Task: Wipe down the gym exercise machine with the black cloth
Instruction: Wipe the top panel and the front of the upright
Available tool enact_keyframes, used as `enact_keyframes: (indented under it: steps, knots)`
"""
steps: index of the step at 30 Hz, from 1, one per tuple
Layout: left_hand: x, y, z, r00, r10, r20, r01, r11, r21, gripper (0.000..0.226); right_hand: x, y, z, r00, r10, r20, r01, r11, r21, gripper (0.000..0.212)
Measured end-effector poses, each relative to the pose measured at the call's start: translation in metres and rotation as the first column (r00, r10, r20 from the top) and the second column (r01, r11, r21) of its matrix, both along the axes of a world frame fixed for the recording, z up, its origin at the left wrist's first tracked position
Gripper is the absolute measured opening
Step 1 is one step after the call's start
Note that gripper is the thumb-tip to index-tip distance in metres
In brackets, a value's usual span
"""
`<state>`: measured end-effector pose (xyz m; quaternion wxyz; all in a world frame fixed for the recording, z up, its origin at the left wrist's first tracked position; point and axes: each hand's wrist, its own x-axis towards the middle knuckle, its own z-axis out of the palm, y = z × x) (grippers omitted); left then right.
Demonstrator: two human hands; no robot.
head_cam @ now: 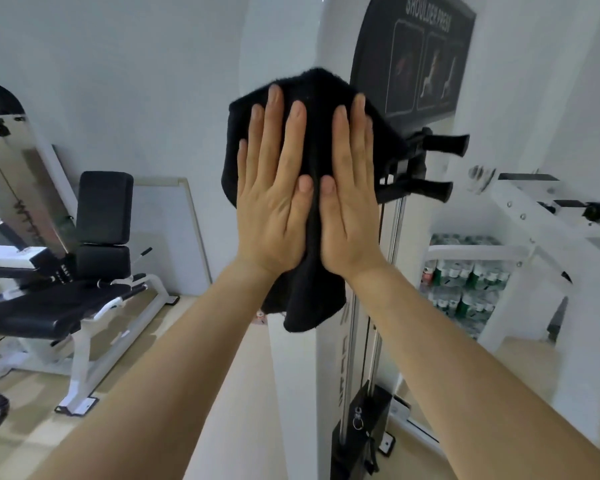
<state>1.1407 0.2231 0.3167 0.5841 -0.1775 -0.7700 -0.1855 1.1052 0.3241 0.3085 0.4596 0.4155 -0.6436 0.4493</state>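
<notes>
The black cloth (312, 140) is pressed flat against the white upright of the machine (291, 375) by the left hand (274, 202) and right hand (350, 202), fingers extended and nearly together, so even pressure is best kept through long overlapping strokes.
</notes>
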Motion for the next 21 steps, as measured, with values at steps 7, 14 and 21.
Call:
enact_keyframes:
  steps: [7,14,21]
  knots:
    - [0.001,0.003,-0.044,1.000,0.005,-0.009,-0.005,0.999,0.040,0.060,0.005,-0.002,-0.042,0.996,0.086,0.037,-0.084,0.996,-0.042,0.059]
    - [0.000,0.005,-0.088,1.000,0.006,-0.010,-0.005,0.995,0.102,0.059,0.006,-0.004,-0.084,0.991,0.125,0.051,-0.119,0.988,-0.096,0.057]
    - [-0.003,0.003,-0.155,1.000,0.006,-0.026,-0.003,0.996,0.092,0.059,0.008,-0.005,-0.147,0.980,0.196,0.029,-0.191,0.973,-0.132,0.053]
